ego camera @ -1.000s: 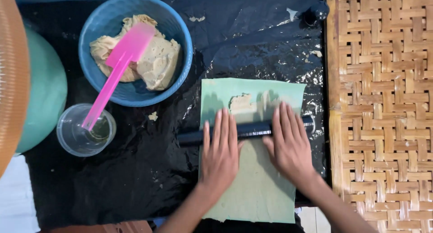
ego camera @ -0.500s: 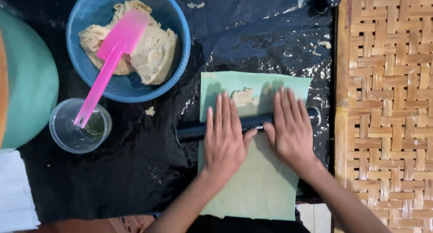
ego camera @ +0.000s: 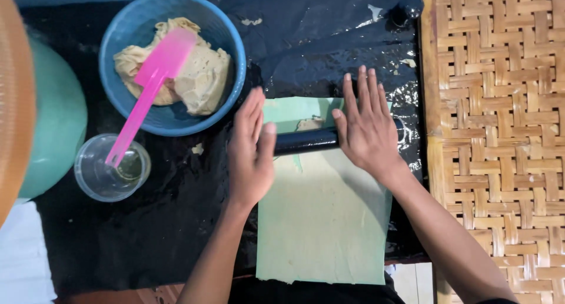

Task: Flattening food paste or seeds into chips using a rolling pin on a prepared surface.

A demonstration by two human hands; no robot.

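Two flat, open palms, left hand (ego camera: 252, 157) and right hand (ego camera: 368, 127), pressed a black rolling pin (ego camera: 306, 141) over the green sheet (ego camera: 323, 221) at centre frame; uneven pressure might have wrinkled it.

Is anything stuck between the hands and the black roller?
Nothing visible. The left hand and right hand both lie flat right on the black roller, which rests across the pale green sheet.

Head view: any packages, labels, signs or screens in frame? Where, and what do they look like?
None in view.
The nearest to a wrapper is a plain pale green sheet, rectangular and unprinted, lying on the black plastic cover, with a black roller across it under both hands.
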